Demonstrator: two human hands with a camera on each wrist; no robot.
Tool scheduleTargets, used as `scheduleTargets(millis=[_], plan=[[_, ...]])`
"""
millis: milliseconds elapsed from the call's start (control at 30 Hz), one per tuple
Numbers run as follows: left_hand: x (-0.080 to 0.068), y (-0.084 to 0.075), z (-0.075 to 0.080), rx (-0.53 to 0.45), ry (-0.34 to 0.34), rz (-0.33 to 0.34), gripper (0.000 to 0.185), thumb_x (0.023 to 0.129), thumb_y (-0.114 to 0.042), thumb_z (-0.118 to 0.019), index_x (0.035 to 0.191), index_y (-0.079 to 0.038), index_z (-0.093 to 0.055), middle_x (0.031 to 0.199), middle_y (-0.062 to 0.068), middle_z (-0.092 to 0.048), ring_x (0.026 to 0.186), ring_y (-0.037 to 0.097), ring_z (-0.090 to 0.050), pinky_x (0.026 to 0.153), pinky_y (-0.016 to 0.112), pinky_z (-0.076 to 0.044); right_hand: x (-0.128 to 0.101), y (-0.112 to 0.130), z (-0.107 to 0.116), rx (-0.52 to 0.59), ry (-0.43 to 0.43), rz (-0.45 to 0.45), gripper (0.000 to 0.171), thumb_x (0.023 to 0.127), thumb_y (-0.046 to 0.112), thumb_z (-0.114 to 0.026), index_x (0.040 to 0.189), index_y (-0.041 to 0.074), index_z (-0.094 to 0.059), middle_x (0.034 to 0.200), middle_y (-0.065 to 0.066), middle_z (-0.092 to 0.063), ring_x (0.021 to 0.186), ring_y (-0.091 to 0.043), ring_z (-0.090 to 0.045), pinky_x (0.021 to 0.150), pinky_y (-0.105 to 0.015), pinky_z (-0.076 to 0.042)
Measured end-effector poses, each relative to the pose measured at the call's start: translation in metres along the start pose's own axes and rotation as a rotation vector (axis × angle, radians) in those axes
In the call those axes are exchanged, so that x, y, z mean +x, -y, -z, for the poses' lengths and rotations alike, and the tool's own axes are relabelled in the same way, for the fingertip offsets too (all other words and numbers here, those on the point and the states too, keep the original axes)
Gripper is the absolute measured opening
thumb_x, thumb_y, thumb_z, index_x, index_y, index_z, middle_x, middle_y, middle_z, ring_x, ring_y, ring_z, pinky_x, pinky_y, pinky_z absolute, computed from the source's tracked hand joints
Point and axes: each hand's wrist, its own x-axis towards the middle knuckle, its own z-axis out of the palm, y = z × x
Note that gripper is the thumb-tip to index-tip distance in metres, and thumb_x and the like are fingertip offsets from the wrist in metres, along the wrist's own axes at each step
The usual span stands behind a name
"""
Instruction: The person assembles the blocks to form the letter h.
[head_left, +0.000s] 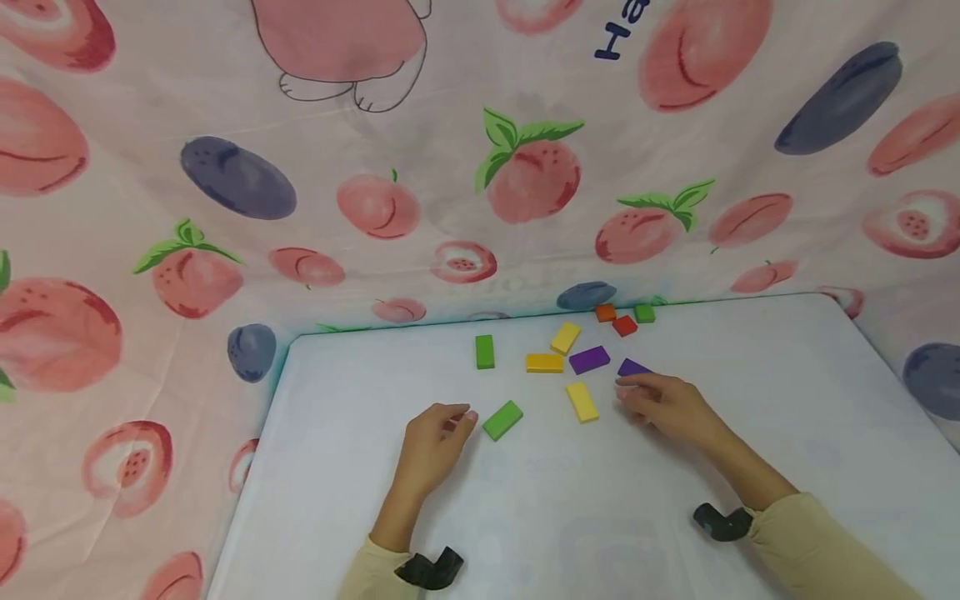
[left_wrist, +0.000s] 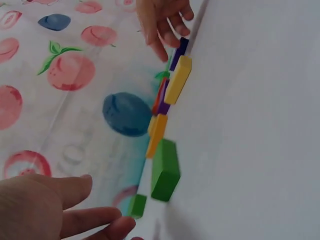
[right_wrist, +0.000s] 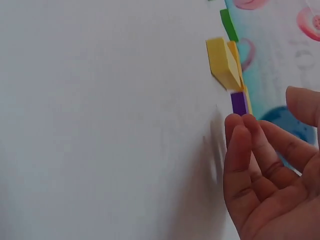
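Several small coloured blocks lie on a white table (head_left: 750, 400). My left hand (head_left: 438, 429) rests on the table with fingers loosely curled and holds nothing. Its fingertips are just left of a green block (head_left: 502, 419). The left wrist view shows the same hand (left_wrist: 60, 210) and green block (left_wrist: 165, 170). My right hand (head_left: 652, 398) rests relaxed and holds nothing. Its fingertips are just below a purple block (head_left: 633, 367) and right of a yellow block (head_left: 582, 401). In the right wrist view the right hand (right_wrist: 270, 165) lies palm up near the purple block (right_wrist: 239, 103) and the yellow block (right_wrist: 223, 62).
Further back lie another green block (head_left: 484, 351), two yellow blocks (head_left: 544, 362) (head_left: 566, 337), a purple block (head_left: 588, 359), and orange (head_left: 605, 312), red (head_left: 624, 325) and green (head_left: 644, 313) pieces at the far edge. A peach-print cloth (head_left: 225, 208) hangs behind and beside the table.
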Motion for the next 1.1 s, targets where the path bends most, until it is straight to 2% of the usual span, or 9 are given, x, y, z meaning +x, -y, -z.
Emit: scheduleTargets(millis=[133, 200, 300, 400, 600, 700, 867, 1000, 1100], plan=[[0.006, -0.004, -0.018, 0.017, 0.023, 0.026, 0.031, 0.096, -0.03, -0.071, 0.115, -0.006, -0.077, 0.095, 0.003, -0.072, 0.085, 0.015, -0.064, 0.073, 0.03, -0.053, 0.013, 0.007, -0.014, 0.111, 0.055, -0.056, 0.047, 0.1, 0.037, -0.066, 0.138, 0.009, -0.062, 0.102, -0.008, -0.074, 0.081, -0.018, -0.066, 0.067, -0.029, -0.058], [0.008, -0.006, -0.024, 0.047, 0.034, 0.032, 0.031, 0.093, -0.029, -0.074, 0.114, -0.007, -0.077, 0.095, 0.003, -0.072, 0.084, 0.015, -0.061, 0.072, 0.03, -0.05, 0.019, 0.01, -0.02, 0.125, 0.063, -0.06, 0.048, 0.098, 0.037, -0.068, 0.137, 0.009, -0.062, 0.095, -0.008, -0.072, 0.077, -0.018, -0.064, 0.064, -0.028, -0.055], [0.009, -0.007, -0.029, 0.103, 0.043, 0.036, 0.033, 0.089, -0.031, -0.078, 0.113, -0.008, -0.078, 0.098, 0.004, -0.073, 0.086, 0.018, -0.063, 0.071, 0.033, -0.05, 0.027, 0.013, -0.028, 0.087, 0.064, -0.022, 0.052, 0.096, 0.038, -0.071, 0.138, 0.009, -0.061, 0.088, -0.006, -0.07, 0.073, -0.018, -0.061, 0.063, -0.028, -0.051], [0.01, -0.008, -0.033, 0.166, 0.045, 0.036, 0.034, 0.086, -0.034, -0.081, 0.111, -0.01, -0.08, 0.101, 0.005, -0.074, 0.091, 0.021, -0.067, 0.07, 0.036, -0.052, 0.032, 0.015, -0.035, 0.001, 0.037, 0.02, 0.054, 0.093, 0.038, -0.075, 0.137, 0.01, -0.063, 0.089, -0.002, -0.069, 0.074, -0.016, -0.059, 0.066, -0.028, -0.049], [0.012, -0.014, -0.037, 0.242, 0.033, 0.019, 0.03, 0.083, -0.033, -0.085, 0.105, -0.014, -0.082, 0.098, 0.006, -0.072, 0.088, 0.024, -0.066, 0.061, 0.036, -0.047, 0.036, 0.016, -0.042, -0.117, -0.022, 0.062, 0.046, 0.09, 0.03, -0.078, 0.131, 0.01, -0.067, 0.087, -0.002, -0.066, 0.08, -0.019, -0.056, 0.069, -0.029, -0.046], [0.01, -0.017, -0.038, 0.221, 0.022, 0.012, 0.026, 0.081, -0.028, -0.086, 0.101, -0.013, -0.081, 0.095, 0.005, -0.072, 0.085, 0.019, -0.064, 0.063, 0.034, -0.046, 0.034, 0.017, -0.043, -0.125, -0.038, 0.072, 0.042, 0.091, 0.026, -0.078, 0.128, 0.01, -0.068, 0.091, -0.004, -0.067, 0.085, -0.021, -0.057, 0.072, -0.031, -0.047], [0.008, -0.021, -0.039, 0.105, 0.024, -0.01, 0.021, 0.079, -0.015, -0.088, 0.096, -0.008, -0.077, 0.082, 0.002, -0.072, 0.072, 0.009, -0.058, 0.064, 0.025, -0.05, 0.03, 0.019, -0.044, -0.129, -0.062, 0.079, 0.038, 0.091, 0.025, -0.078, 0.124, 0.009, -0.067, 0.107, -0.008, -0.07, 0.096, -0.023, -0.059, 0.082, -0.036, -0.048], [0.007, -0.017, -0.039, 0.033, 0.022, -0.016, 0.019, 0.079, -0.013, -0.087, 0.093, -0.01, -0.073, 0.078, -0.001, -0.071, 0.068, 0.006, -0.058, 0.062, 0.023, -0.051, 0.027, 0.02, -0.045, -0.084, -0.068, 0.068, 0.037, 0.09, 0.023, -0.079, 0.12, 0.007, -0.064, 0.11, -0.011, -0.072, 0.092, -0.022, -0.06, 0.077, -0.033, -0.05], [0.005, -0.012, -0.037, -0.061, 0.059, 0.012, 0.024, 0.081, -0.015, -0.086, 0.101, -0.012, -0.073, 0.088, 0.0, -0.074, 0.071, 0.006, -0.06, 0.064, 0.022, -0.052, 0.024, 0.021, -0.044, -0.031, -0.062, 0.037, 0.038, 0.089, 0.022, -0.08, 0.118, 0.007, -0.06, 0.104, -0.01, -0.072, 0.086, -0.02, -0.059, 0.073, -0.029, -0.05]])
